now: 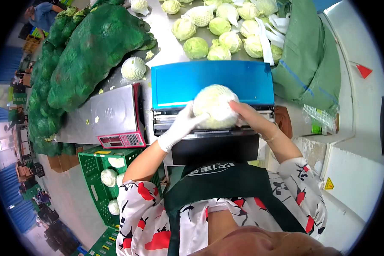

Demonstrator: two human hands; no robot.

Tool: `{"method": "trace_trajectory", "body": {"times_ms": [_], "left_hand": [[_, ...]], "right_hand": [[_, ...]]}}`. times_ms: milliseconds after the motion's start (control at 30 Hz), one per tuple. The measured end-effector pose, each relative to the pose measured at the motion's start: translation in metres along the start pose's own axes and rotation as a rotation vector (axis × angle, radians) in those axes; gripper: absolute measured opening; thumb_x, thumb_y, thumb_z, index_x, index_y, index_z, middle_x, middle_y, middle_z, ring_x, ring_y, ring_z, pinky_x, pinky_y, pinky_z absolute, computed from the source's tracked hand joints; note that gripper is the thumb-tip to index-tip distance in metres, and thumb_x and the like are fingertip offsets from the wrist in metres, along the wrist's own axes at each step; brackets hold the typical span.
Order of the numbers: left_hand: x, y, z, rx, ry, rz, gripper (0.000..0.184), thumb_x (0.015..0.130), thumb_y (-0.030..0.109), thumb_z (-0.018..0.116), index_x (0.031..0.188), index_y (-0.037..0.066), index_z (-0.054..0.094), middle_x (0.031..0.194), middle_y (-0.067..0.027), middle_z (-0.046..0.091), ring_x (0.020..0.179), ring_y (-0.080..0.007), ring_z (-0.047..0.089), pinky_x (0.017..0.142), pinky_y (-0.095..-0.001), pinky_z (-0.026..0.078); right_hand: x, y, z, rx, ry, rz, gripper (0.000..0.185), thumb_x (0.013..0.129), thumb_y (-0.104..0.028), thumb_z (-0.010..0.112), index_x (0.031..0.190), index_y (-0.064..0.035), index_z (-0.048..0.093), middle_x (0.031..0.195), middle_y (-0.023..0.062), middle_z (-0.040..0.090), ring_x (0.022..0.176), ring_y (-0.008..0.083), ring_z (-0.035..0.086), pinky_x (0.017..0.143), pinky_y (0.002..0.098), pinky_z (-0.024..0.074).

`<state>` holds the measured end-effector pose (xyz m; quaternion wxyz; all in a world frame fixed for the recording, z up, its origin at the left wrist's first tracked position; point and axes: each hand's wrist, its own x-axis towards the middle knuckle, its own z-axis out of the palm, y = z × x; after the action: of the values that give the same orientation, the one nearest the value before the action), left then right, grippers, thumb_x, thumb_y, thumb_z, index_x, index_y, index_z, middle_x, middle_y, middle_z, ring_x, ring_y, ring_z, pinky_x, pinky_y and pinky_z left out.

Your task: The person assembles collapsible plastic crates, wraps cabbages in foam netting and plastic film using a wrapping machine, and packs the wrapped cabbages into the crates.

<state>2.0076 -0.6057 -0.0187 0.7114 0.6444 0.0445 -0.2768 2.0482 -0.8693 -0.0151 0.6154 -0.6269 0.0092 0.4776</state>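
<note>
A pale round cabbage, wrapped in a whitish cover, is held over the front of a blue-topped wrapping machine. My left hand, in a white glove, grips its left side. On the other side my bare right hand presses against it with bent fingers. Part of both hands' fingers is hidden behind the cabbage. Below them runs the machine's dark front panel.
Left of the machine is a scale with a red keypad. Large green net sacks lie behind it, near a netted cabbage. Several cabbages cover the back table. A green crate stands low left; a green sack hangs right.
</note>
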Motion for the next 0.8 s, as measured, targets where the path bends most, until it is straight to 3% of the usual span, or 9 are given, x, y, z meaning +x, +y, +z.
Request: {"method": "trace_trajectory", "body": {"times_ms": [33, 133, 333, 467, 567, 667, 700, 733, 800], "left_hand": [[-0.006, -0.025, 0.005, 0.015, -0.067, 0.168, 0.067, 0.092, 0.028, 0.07, 0.143, -0.001, 0.038, 0.128, -0.0116, 0.058, 0.109, -0.0148, 0.059, 0.082, -0.0269, 0.054], [-0.065, -0.037, 0.022, -0.069, -0.335, -0.231, 0.078, 0.092, 0.037, 0.068, 0.15, 0.001, 0.031, 0.127, -0.0129, 0.06, 0.098, -0.0153, 0.064, 0.065, -0.0246, 0.056], [-0.073, -0.116, 0.033, -0.121, -0.279, -0.639, 0.076, 0.092, 0.063, 0.053, 0.133, -0.001, 0.056, 0.114, -0.0148, 0.069, 0.089, -0.0238, 0.071, 0.071, -0.0323, 0.057], [-0.081, -0.113, 0.025, -0.238, -0.309, -0.76, 0.084, 0.093, 0.07, 0.046, 0.142, 0.002, 0.046, 0.125, -0.017, 0.064, 0.106, -0.0246, 0.065, 0.088, -0.039, 0.051], [-0.109, -0.138, 0.015, -0.525, -0.225, -0.726, 0.071, 0.096, 0.054, 0.055, 0.145, 0.004, 0.042, 0.129, -0.0155, 0.061, 0.109, -0.0241, 0.063, 0.091, -0.036, 0.05], [-0.144, -0.162, 0.027, -0.172, 0.004, -0.12, 0.055, 0.097, 0.027, 0.063, 0.145, 0.006, 0.044, 0.12, -0.0125, 0.066, 0.103, -0.0235, 0.066, 0.09, -0.0348, 0.052], [-0.155, -0.127, 0.029, 0.568, 0.106, -0.075, 0.051, 0.095, 0.01, 0.063, 0.143, 0.008, 0.046, 0.107, -0.0143, 0.07, 0.103, -0.0239, 0.067, 0.093, -0.0368, 0.052], [-0.157, -0.147, 0.02, 1.171, 0.23, 0.373, 0.048, 0.097, 0.006, 0.058, 0.143, 0.014, 0.048, 0.089, -0.0091, 0.069, 0.081, -0.0167, 0.069, 0.078, -0.0323, 0.057], [-0.166, -0.135, 0.021, 0.552, 0.289, 0.123, 0.044, 0.099, 0.005, 0.055, 0.142, 0.014, 0.05, 0.081, -0.0041, 0.064, 0.067, -0.0096, 0.063, 0.063, -0.0256, 0.055]], "right_hand": [[-0.022, 0.007, 0.008, -0.035, 0.027, 0.031, 0.068, 0.095, -0.063, 0.048, 0.114, -0.0007, 0.066, 0.086, 0.002, 0.067, 0.066, 0.005, 0.057, 0.055, 0.0176, 0.0422], [-0.08, 0.046, 0.042, 0.107, -0.043, 0.262, 0.063, 0.1, -0.057, 0.046, 0.125, -0.0006, 0.059, 0.09, 0.0042, 0.069, 0.065, 0.008, 0.06, 0.051, 0.02, 0.044], [-0.063, 0.118, 0.073, 0.378, -0.035, 0.343, 0.071, 0.097, -0.069, 0.037, 0.131, -0.0095, 0.056, 0.092, 0.0031, 0.068, 0.064, 0.0101, 0.056, 0.045, 0.0213, 0.0372], [-0.052, 0.121, 0.069, 0.596, -0.196, 0.39, 0.069, 0.097, -0.067, 0.039, 0.125, -0.0067, 0.059, 0.088, 0.0051, 0.068, 0.072, 0.0134, 0.065, 0.058, 0.0249, 0.0529], [-0.07, 0.157, 0.061, 0.62, -0.165, 0.314, 0.047, 0.1, -0.051, 0.051, 0.125, -0.0129, 0.061, 0.107, 0.0037, 0.068, 0.089, 0.0148, 0.063, 0.074, 0.0295, 0.0497], [-0.097, 0.191, 0.072, -0.547, 0.371, -0.334, 0.03, 0.1, -0.034, 0.057, 0.119, -0.0108, 0.064, 0.099, 0.0053, 0.069, 0.08, 0.0149, 0.064, 0.071, 0.0283, 0.0499], [-0.103, 0.19, 0.08, -0.458, 0.455, -0.326, 0.019, 0.099, -0.024, 0.059, 0.106, -0.0084, 0.066, 0.08, 0.0034, 0.066, 0.068, 0.0124, 0.061, 0.063, 0.026, 0.0483], [-0.103, 0.187, 0.08, -0.315, 0.555, -0.264, 0.018, 0.1, -0.025, 0.059, 0.101, -0.0081, 0.065, 0.074, 0.0014, 0.062, 0.063, 0.0109, 0.057, 0.059, 0.0252, 0.0461], [-0.104, 0.176, 0.086, -0.024, 0.737, -0.133, 0.022, 0.101, -0.027, 0.058, 0.091, -0.0075, 0.063, 0.064, -0.0026, 0.055, 0.054, 0.0079, 0.05, 0.052, 0.0235, 0.0415]]}}
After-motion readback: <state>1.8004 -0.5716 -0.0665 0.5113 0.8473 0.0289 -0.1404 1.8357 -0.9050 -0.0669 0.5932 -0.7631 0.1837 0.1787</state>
